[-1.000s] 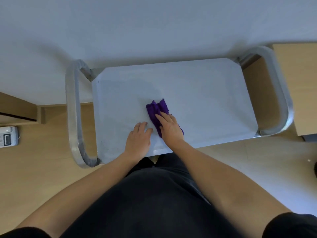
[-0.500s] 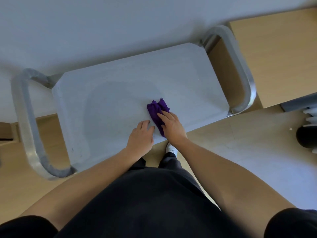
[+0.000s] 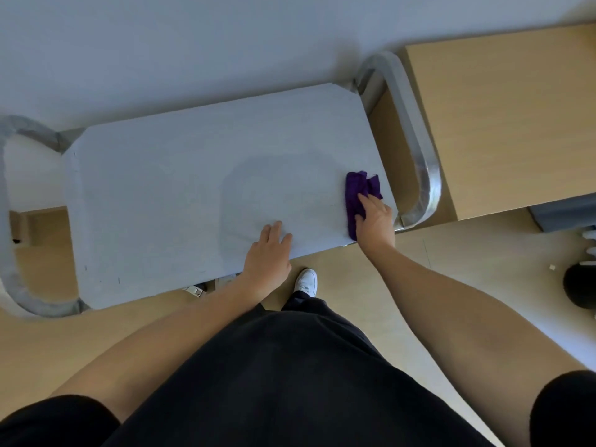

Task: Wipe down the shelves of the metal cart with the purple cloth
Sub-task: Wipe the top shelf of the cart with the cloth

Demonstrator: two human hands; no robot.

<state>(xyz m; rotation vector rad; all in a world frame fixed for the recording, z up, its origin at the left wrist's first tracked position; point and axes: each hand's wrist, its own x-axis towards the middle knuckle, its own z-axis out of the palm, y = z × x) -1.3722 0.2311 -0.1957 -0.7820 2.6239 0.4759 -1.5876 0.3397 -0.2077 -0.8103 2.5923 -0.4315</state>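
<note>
- The purple cloth (image 3: 358,188) lies bunched at the right end of the metal cart (image 3: 419,162)'s top shelf (image 3: 177,195), close to the curved handle (image 3: 429,188).
- The right hand (image 3: 375,222) presses down on the cloth with fingers extended over it, not curled round it.
- The left hand (image 3: 267,253) rests flat on the shelf's near edge, fingers straight, holding nothing.
- A wooden desk (image 3: 500,117) stands just beside the cart's right end.
- A white shoe (image 3: 306,280) shows on the floor (image 3: 354,279) below.

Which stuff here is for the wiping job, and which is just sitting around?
For the job: purple cloth, metal cart, right hand pressing the cloth, left hand resting on the cart.
Just around: wooden cabinet, black round thing on the floor.
</note>
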